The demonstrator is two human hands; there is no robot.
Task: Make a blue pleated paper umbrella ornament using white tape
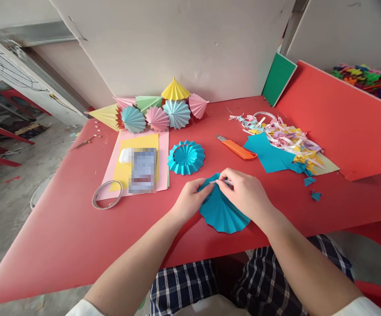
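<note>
A pleated blue paper fan (223, 213) lies on the red table (78, 228) near its front edge. My left hand (190, 199) pinches the fan's upper left edge, fingers closed on the paper. My right hand (244, 193) rests over the fan's top right and pinches a thin white stick (221, 181) at the fan's folded tip. Just beyond my hands sits a finished blue pleated paper umbrella (186, 157).
A row of pastel paper umbrellas (157, 112) lines the back wall. An orange utility knife (238, 148), blue paper offcuts (269, 153) and paper scraps (289, 138) lie to the right. Pink and yellow sheets (137, 164), a tape ring (107, 194) and a blurred card lie left.
</note>
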